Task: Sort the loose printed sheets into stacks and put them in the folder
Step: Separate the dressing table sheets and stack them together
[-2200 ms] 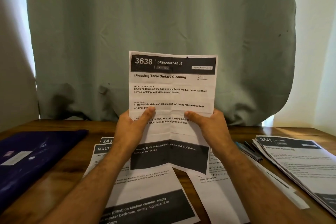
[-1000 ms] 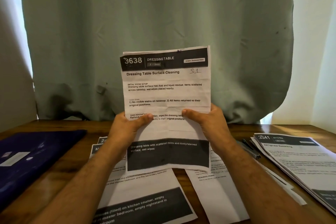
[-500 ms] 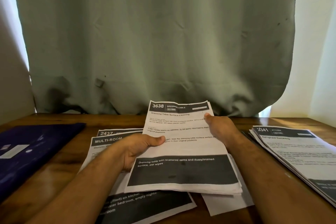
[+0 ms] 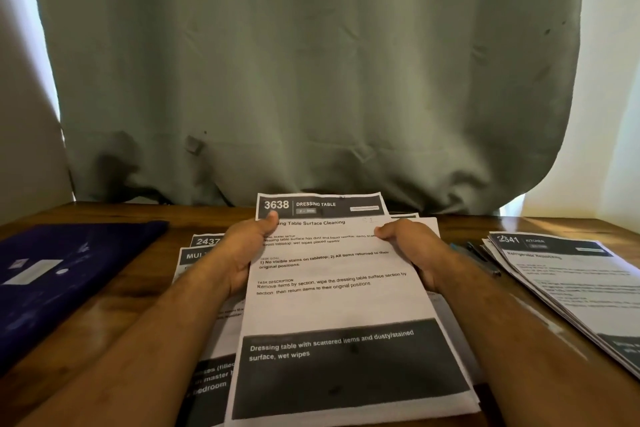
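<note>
Two bare forearms come in from the bottom edge, no sleeves on either. The left hand [image 4: 242, 253] and the right hand [image 4: 412, 250] are uncovered too: no gloves, no rings, no watch or band at either wrist.

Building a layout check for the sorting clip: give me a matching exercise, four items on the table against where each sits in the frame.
Things:
1. 3638 dressing table sheets
2. dark blue folder
3. 2541 kitchen stack
4. 2437 multi-room sheet

Places:
A. flat at the left edge of the wooden table
B. fanned out on the right side
C. centre, held at both side edges by the left hand and right hand
D. mostly hidden under the left forearm, header showing

Pairs: 1-C, 2-A, 3-B, 4-D
</note>
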A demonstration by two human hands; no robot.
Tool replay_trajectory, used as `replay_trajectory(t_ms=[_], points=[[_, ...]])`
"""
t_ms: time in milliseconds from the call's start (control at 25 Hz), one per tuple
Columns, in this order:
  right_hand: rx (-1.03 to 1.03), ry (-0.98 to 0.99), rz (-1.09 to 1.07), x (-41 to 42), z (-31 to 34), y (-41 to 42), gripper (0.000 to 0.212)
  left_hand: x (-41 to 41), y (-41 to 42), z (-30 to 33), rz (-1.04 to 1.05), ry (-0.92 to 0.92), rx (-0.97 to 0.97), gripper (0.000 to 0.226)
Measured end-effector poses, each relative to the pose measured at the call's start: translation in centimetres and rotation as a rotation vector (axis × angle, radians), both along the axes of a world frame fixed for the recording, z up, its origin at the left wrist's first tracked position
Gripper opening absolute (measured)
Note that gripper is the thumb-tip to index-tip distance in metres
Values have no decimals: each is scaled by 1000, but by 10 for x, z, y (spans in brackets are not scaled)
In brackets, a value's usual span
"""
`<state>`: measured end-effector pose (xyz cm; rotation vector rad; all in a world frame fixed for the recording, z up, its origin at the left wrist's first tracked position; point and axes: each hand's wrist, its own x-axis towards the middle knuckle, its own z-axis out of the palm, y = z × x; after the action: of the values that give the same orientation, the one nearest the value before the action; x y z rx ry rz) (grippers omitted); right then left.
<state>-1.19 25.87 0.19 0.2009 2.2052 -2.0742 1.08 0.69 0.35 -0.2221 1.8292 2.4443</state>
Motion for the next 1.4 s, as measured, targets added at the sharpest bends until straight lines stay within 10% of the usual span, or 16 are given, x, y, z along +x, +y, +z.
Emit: replay_trajectory(t_ms=[1400], points=[[-74,493,-189,9,10,4,18,-4,17,-13,145,242,32,21]])
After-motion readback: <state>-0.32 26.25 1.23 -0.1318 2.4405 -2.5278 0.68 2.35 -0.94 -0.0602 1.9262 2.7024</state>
